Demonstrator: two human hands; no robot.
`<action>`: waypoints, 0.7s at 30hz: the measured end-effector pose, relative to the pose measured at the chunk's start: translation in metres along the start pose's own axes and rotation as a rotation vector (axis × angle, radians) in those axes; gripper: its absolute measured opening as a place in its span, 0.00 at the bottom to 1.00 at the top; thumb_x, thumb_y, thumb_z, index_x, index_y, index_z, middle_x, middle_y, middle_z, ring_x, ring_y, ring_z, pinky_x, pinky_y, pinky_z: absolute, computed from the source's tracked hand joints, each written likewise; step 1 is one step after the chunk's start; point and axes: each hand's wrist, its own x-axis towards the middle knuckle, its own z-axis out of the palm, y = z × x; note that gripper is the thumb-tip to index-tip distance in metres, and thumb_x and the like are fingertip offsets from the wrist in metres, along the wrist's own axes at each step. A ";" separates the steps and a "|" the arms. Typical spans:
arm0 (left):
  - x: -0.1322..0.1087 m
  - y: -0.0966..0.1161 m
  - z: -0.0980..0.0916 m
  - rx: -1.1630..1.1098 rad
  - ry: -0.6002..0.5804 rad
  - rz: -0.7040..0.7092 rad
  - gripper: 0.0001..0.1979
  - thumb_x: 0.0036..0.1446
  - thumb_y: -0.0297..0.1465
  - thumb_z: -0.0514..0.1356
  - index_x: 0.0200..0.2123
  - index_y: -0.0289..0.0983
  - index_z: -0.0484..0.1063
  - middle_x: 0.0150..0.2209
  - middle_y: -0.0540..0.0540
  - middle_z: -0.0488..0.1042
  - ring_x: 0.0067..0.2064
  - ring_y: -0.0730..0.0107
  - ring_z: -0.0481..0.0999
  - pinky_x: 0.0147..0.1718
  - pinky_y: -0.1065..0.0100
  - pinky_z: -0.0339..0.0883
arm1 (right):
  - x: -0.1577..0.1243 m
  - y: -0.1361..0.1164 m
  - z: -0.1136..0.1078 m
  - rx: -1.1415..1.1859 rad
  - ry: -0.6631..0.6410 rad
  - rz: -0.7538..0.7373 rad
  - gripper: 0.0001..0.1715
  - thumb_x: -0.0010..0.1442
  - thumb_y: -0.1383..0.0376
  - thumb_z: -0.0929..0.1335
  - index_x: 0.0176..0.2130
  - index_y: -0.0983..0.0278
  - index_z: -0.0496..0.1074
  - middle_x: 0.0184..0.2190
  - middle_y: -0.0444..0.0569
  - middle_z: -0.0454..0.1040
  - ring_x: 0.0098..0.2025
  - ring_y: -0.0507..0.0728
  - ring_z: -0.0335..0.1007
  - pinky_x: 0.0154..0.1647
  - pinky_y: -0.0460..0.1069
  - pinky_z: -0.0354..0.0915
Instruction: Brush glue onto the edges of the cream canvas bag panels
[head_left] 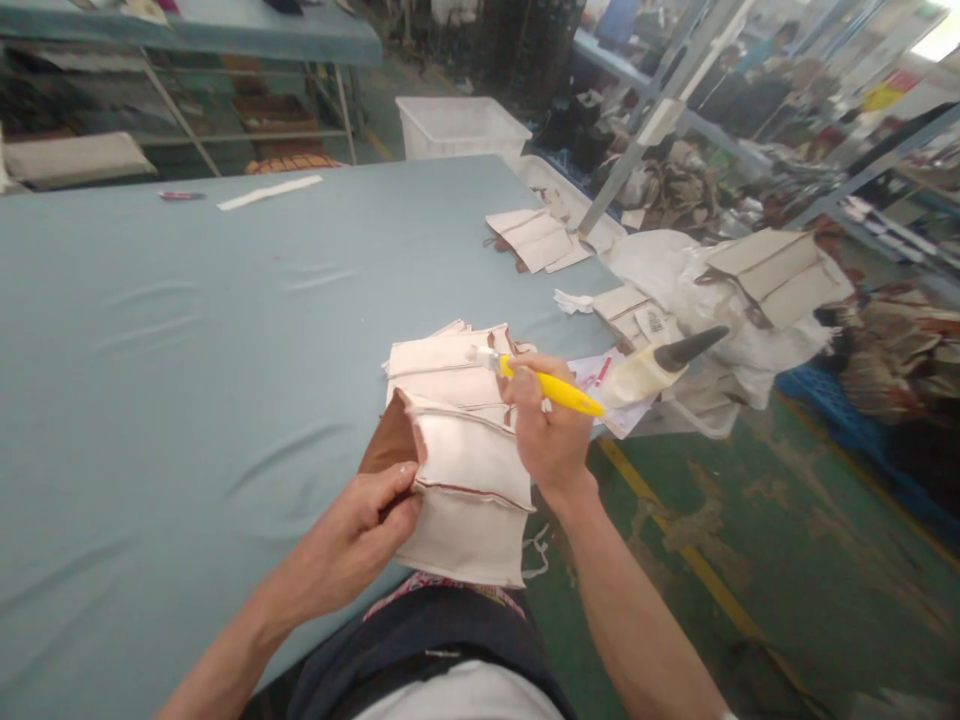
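Note:
A cream fabric piece with brown lining [469,480] lies at the near edge of the blue-grey table [187,330]. My left hand [371,520] pinches its left edge, where the brown lining folds back. My right hand [547,430] is closed round a yellow-handled tool [555,390], whose tip points left over a stack of similar cream pieces [450,365] just behind the held piece. A glue bottle with a dark nozzle [660,365] lies to the right of my right hand.
More cream pieces [536,240] lie farther back on the table, with others on white plastic bags [772,275] at the right. A white bin [459,125] stands behind the table. A white strip [270,192] and a small red object [180,196] lie at the far edge. Green floor is on the right.

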 end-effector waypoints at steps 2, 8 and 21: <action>-0.002 -0.004 0.001 0.005 0.030 -0.010 0.14 0.70 0.30 0.54 0.36 0.37 0.78 0.34 0.48 0.79 0.34 0.67 0.75 0.34 0.71 0.68 | -0.003 -0.018 -0.019 -0.001 0.012 -0.106 0.10 0.76 0.61 0.67 0.43 0.60 0.77 0.31 0.46 0.83 0.29 0.55 0.79 0.34 0.48 0.73; -0.006 -0.008 0.008 0.095 0.057 0.055 0.14 0.73 0.29 0.53 0.33 0.38 0.72 0.28 0.53 0.74 0.28 0.72 0.70 0.30 0.73 0.64 | -0.015 -0.067 -0.040 0.063 -0.338 -0.455 0.14 0.77 0.66 0.65 0.37 0.61 0.74 0.23 0.41 0.77 0.22 0.51 0.72 0.27 0.47 0.68; -0.002 0.001 0.013 0.129 0.103 0.106 0.15 0.72 0.26 0.52 0.30 0.39 0.69 0.27 0.56 0.72 0.28 0.75 0.67 0.30 0.75 0.61 | -0.018 -0.067 -0.034 0.100 -0.350 -0.550 0.18 0.80 0.67 0.61 0.37 0.62 0.71 0.20 0.40 0.72 0.20 0.51 0.64 0.23 0.50 0.60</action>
